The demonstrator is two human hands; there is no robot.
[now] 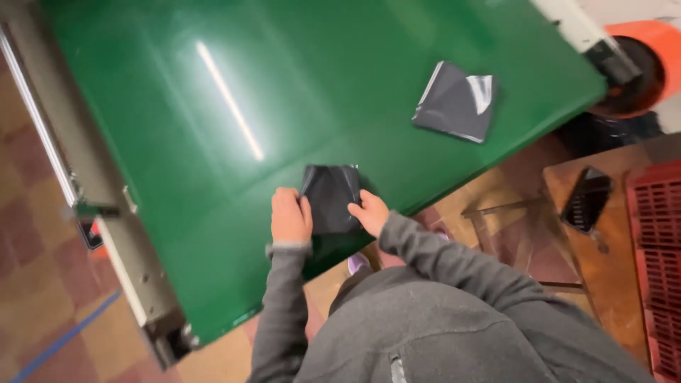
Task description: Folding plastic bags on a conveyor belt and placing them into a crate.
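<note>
A small folded black plastic bag [331,197] lies on the shiny green conveyor surface [234,106] near its front edge. My left hand [290,215] grips the bag's left side and my right hand [369,212] grips its right side. Both arms wear grey sleeves. A second flat black plastic bag [455,101] with a glossy corner lies apart on the belt, farther back to the right.
A grey metal frame [92,191] runs along the belt's left side. A wooden stool [610,241] carries a dark phone-like object [587,199]; a red plastic crate [656,248] stands at the right edge. An orange roller [642,53] sits at the belt's far end.
</note>
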